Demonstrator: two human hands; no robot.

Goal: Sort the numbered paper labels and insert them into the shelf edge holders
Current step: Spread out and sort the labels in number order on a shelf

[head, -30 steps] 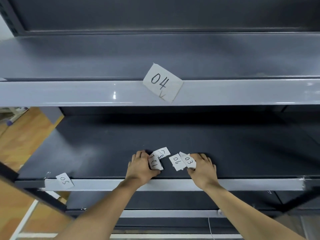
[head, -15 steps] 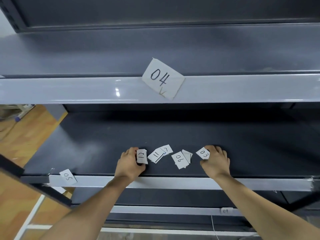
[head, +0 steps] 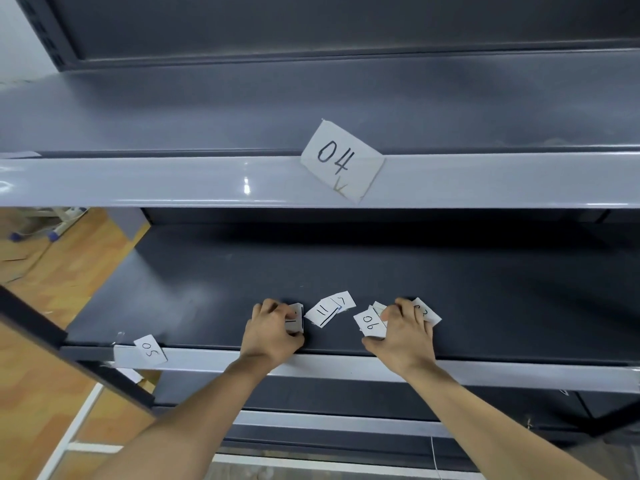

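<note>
- 05 label (head: pixel 150 351) is sitting tilted on the lower shelf edge (head: pixel 332 366), well left of both grips.
- L grip (head: pixel 273 332) is curling tight round a small label (head: pixel 295 318), pinching it; only a "1" is showing.
- R grip (head: pixel 403 336) is pinching the 06 label (head: pixel 371 323) btwn thumb & forefinger, other fingers covering a part-hidden label (head: pixel 428 311).
- 11 label (head: pixel 322 311) & another slip (head: pixel 343 301) are lying loose btwn the grips.
- 04 label (head: pixel 341 161) is hanging askew on the upper shelf edge (head: pixel 138 181).
</note>
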